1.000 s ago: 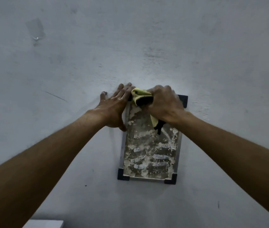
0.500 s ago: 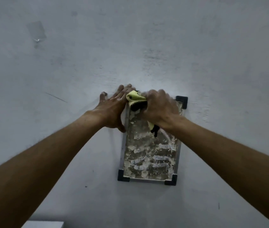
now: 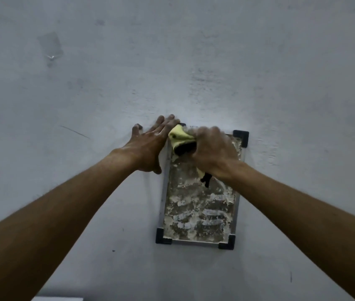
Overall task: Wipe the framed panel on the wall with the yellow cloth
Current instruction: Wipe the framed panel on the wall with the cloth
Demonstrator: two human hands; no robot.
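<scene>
The right hand [image 3: 213, 153] is curled round a bunched yellow cloth [image 3: 180, 136] and presses it against the upper part of the framed panel [image 3: 198, 209], a little above the middle of the frame. The cloth sticks out from the left side of the fist, with a dark fold beneath the yellow, and a black end hangs below the heel of the hand. Just to its left, the left hand [image 3: 148, 146] lies flat on the wall [image 3: 194, 51] with straight fingers. Its fingertips reach the panel's top left corner and its thumb lies close to the panel's left edge.

The panel hangs upright, with a thin silver frame and black corner pieces [image 3: 240, 137]. Its surface is mottled with pale smears and streaks over a darker ground. The wall around it is grey and scuffed. A patch of clear tape [image 3: 50, 47] sits in the upper left of the frame, a thin dark scratch [image 3: 74, 131] lies left of the hands, and a white edge [image 3: 57, 298] shows at the bottom left.
</scene>
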